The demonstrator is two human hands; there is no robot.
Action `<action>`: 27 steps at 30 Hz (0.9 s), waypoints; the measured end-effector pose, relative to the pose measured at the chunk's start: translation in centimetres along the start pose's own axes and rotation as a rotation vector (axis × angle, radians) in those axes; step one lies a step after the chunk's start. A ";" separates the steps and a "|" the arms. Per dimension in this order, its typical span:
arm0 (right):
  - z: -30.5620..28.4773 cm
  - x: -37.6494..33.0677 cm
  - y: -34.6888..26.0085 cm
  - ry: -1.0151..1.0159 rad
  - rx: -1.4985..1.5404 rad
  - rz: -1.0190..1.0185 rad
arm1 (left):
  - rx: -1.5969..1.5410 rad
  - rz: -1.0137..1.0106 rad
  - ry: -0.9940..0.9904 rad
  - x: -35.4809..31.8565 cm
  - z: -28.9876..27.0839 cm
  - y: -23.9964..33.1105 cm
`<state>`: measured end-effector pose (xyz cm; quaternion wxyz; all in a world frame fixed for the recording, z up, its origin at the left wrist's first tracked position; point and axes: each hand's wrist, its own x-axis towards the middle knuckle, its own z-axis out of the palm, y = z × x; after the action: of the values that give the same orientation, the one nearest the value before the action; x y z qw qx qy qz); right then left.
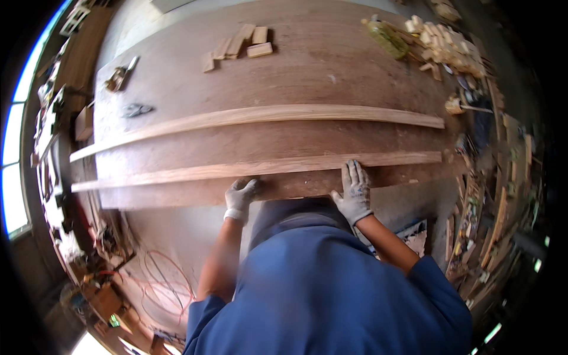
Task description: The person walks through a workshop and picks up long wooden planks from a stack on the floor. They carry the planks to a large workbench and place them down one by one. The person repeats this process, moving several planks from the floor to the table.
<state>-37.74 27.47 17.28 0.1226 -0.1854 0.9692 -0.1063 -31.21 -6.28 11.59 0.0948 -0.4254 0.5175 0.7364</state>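
Note:
Two long pale wooden strips lie across the brown work table, roughly side by side: a far strip (284,113) and a near strip (284,167). My right hand (355,192), in a whitish glove, lies flat at the table's front edge, its straight fingertips touching the near strip. My left hand (239,200), gloved too, is farther left at the same edge, just short of the near strip. Its fingers are curled in, and whatever they may hold is hidden.
Short wood blocks (242,42) lie at the table's far side. Tools (121,76) sit at far left, beside a dark grey object (138,110). A yellowish bottle (387,38) and a heap of offcuts (447,47) are at far right. A reddish hose (168,284) coils on the floor.

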 end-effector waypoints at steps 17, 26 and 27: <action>1.1 4.7 -14.1 -0.240 -0.256 -0.140 | -0.044 -0.048 -0.249 1.4 -0.6 0.8; 0.5 0.9 1.1 -0.109 -0.208 0.263 | 0.070 0.056 -0.125 5.2 -2.4 -2.4; -0.2 0.5 2.7 -0.112 -0.230 0.313 | 0.074 0.053 -0.120 5.6 -3.0 -3.0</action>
<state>-39.13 29.75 16.75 0.1694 -0.0509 0.9836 0.0357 -31.39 -9.14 5.24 0.1220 -0.3627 0.5487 0.7433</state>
